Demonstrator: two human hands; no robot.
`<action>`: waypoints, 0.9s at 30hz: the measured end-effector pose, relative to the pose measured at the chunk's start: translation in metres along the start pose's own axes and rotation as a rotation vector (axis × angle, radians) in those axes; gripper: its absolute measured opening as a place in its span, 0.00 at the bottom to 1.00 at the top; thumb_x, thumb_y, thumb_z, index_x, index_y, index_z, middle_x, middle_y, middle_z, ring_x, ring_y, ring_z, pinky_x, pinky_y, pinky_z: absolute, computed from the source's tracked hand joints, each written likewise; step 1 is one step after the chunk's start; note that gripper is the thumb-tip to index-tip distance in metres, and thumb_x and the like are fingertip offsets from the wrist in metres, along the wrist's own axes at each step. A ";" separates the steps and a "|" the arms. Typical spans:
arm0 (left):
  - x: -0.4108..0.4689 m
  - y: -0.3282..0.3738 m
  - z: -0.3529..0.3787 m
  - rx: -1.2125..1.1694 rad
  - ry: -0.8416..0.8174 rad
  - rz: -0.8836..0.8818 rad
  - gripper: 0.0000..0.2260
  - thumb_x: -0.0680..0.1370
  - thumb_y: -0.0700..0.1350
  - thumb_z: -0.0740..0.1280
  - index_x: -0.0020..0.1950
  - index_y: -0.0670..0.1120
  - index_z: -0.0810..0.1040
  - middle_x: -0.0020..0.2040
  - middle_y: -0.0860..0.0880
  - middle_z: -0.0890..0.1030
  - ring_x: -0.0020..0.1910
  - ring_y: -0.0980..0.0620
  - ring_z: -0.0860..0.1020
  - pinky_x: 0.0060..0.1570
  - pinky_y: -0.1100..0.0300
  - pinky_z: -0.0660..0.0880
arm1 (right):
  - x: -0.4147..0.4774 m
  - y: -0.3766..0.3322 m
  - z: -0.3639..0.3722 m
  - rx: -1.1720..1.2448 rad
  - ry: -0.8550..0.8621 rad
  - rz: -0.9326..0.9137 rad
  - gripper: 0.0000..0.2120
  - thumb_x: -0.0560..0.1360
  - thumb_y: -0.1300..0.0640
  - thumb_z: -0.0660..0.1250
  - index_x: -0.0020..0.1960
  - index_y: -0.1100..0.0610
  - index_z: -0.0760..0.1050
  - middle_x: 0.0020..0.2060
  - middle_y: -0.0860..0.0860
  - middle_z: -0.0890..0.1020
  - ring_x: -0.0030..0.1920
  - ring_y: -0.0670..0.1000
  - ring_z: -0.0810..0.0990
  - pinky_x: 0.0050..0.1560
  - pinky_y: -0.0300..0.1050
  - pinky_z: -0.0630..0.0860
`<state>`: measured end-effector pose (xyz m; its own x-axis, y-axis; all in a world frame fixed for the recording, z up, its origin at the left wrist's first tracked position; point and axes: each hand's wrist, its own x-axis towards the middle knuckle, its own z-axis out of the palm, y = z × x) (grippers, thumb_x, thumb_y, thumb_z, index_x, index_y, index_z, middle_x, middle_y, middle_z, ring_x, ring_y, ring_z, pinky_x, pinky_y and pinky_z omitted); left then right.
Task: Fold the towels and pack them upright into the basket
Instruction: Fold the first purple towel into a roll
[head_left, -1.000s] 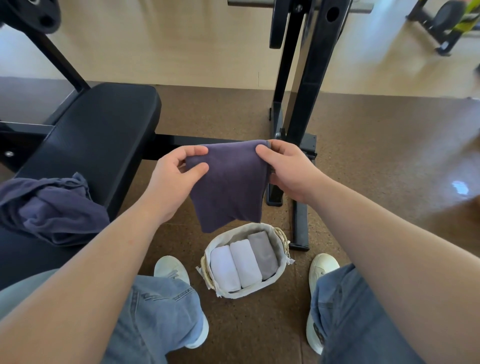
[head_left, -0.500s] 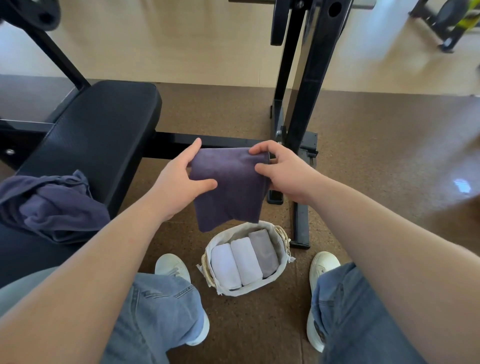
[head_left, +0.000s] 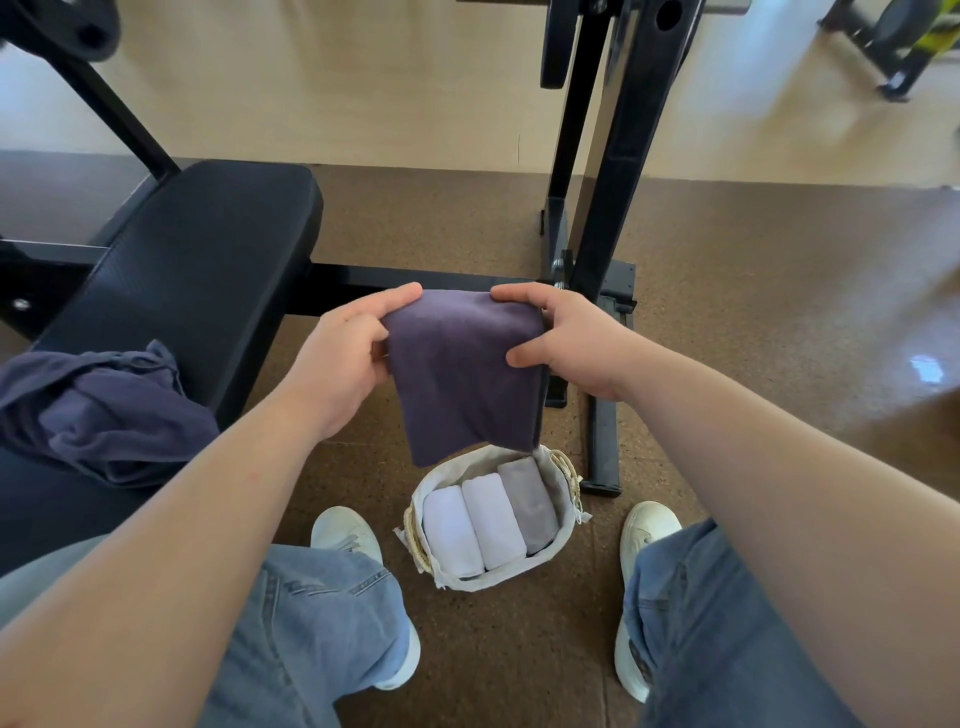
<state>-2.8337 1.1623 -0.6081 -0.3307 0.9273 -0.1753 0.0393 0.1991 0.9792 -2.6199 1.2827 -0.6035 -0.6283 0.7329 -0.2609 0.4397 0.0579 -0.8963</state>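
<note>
Step in hand, by judgement: folding of a dark purple towel (head_left: 465, 374), held in mid-air above the basket, not yet packed.

Largest to smallest:

- Black padded bench (head_left: 197, 270), 1, at left, on a black frame.
- Crumpled purple towel (head_left: 104, 410), 1, lying unfolded on the near end of the bench; still to be done.
- Dark purple towel, 1, hanging from its top edge, lower edge dangling just above the far rim of the basket. Looks folded over at least once; layer count not readable.
- Left hand (head_left: 337, 364), closed on the towel's top left corner, thumb in front, fingers over the top.
- Right hand (head_left: 566, 338), closed on the top right corner in the same pinch.
- Lined wicker basket (head_left: 566, 540), 1, on the floor between 2 white shoes.
- Packed towels in the basket, 3: 2 white (head_left: 470, 525), 1 grey (head_left: 527, 504), side by side, touching.

Towel count: 5 in all; 3 packed, 1 in hand, 1 waiting.

Next move, by judgement: narrower fold or roll to match the packed 3, then lowering on end into the gap at the basket's right side. Gap looks tight; snug fit likely.
</note>
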 end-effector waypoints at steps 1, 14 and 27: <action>0.000 0.001 0.000 -0.016 0.017 -0.004 0.21 0.85 0.35 0.53 0.73 0.49 0.77 0.68 0.50 0.79 0.67 0.50 0.78 0.67 0.50 0.77 | -0.001 0.000 -0.002 0.002 -0.003 -0.008 0.36 0.73 0.68 0.74 0.75 0.43 0.71 0.64 0.45 0.77 0.61 0.50 0.78 0.63 0.49 0.79; 0.002 0.002 -0.002 -0.243 0.020 -0.119 0.22 0.83 0.36 0.64 0.75 0.52 0.71 0.57 0.45 0.86 0.57 0.47 0.85 0.52 0.50 0.83 | -0.005 0.000 -0.011 0.184 -0.052 -0.057 0.37 0.73 0.74 0.71 0.76 0.46 0.71 0.67 0.47 0.76 0.65 0.51 0.79 0.65 0.54 0.80; 0.007 -0.005 -0.006 -0.186 0.104 -0.162 0.15 0.81 0.35 0.68 0.65 0.47 0.74 0.54 0.44 0.85 0.50 0.49 0.85 0.46 0.59 0.81 | -0.003 0.001 -0.012 0.200 0.019 -0.052 0.32 0.73 0.72 0.72 0.70 0.46 0.75 0.64 0.49 0.77 0.62 0.53 0.80 0.62 0.56 0.81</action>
<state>-2.8419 1.1655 -0.6136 -0.4137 0.8489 -0.3289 -0.1930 0.2713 0.9429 -2.6094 1.2891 -0.5996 -0.6341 0.7450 -0.2073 0.2697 -0.0382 -0.9622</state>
